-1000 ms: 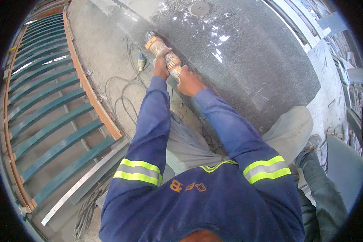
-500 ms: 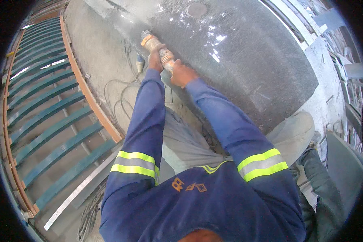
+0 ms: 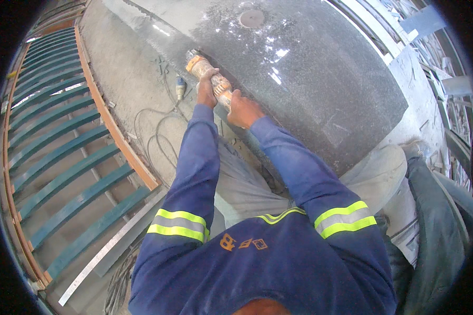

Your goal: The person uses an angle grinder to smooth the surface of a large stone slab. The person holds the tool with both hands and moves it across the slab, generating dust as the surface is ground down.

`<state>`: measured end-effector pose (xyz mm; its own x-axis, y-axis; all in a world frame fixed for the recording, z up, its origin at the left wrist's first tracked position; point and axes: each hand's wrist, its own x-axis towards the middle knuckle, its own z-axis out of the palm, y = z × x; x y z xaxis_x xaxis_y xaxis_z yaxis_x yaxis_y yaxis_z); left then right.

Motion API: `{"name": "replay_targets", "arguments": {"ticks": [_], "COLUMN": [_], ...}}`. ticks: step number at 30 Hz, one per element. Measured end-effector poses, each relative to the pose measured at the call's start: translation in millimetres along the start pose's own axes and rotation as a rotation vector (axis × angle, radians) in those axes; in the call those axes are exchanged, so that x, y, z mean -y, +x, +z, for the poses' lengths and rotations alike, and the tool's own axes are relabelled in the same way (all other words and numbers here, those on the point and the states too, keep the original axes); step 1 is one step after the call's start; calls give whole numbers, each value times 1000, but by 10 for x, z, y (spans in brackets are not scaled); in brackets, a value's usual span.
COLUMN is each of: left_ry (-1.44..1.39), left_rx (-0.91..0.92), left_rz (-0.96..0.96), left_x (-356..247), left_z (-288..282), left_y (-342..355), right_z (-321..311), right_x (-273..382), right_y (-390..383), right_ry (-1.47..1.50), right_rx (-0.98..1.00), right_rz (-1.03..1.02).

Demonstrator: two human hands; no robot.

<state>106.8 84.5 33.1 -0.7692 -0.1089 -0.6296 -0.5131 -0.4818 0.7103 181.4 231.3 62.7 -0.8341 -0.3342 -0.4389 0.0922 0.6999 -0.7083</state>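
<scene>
My left hand (image 3: 206,90) is wrapped round the front body of a dusty orange-and-cream power tool (image 3: 203,67). My right hand (image 3: 243,109) grips its rear end. The tool's head meets the long edge strip of a dark grey, glossy slab (image 3: 341,89), where pale dust lies; its working part is too small to make out. A small round disc (image 3: 251,19) lies on the slab's far part. Left of the tool, a blue-tipped plug connector (image 3: 181,88) rests on the dusty floor with looping cords.
A rack of curved teal slats in orange rails (image 3: 68,147) runs along the left, with metal strips (image 3: 100,247) at its lower end. Another person's dark-trousered leg (image 3: 436,231) stands close at my right. Piled metal pieces and panels (image 3: 452,105) line the right side.
Both hands and the tool have shifted a little leftward since a second ago, and slightly down since half a second ago. The other person's leg at the right has moved farther forward.
</scene>
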Motion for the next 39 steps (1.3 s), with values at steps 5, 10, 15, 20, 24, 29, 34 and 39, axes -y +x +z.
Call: {"name": "replay_targets", "arguments": {"ticks": [5, 10, 15, 20, 24, 29, 34, 39], "left_ry": [26, 25, 25, 26, 0, -14, 18, -4], "left_rx": [-17, 16, 26, 1, -6, 38, 7, 44], "left_rz": [-9, -53, -45, -20, -39, -9, -29, -86], "left_x": [-59, -89, -71, 33, 74, 147, 33, -93], "left_z": [45, -195, -132, 43, 52, -66, -74, -226], "left_y": [119, 402, 339, -44, -128, 15, 232, 400], "right_z": [-14, 6, 69, -15, -66, -1, 13, 23], "right_x": [-7, 71, 0, -9, -6, -70, -64, 56], "right_y": [110, 270, 264, -91, -239, -164, 101, 254], "right_ry": [51, 63, 65, 18, 16, 31, 57, 48], "right_rx": [15, 83, 14, 8, 33, 33, 13, 37], "right_rz": [18, 47, 0, -3, 10, 1, 7, 31]}}
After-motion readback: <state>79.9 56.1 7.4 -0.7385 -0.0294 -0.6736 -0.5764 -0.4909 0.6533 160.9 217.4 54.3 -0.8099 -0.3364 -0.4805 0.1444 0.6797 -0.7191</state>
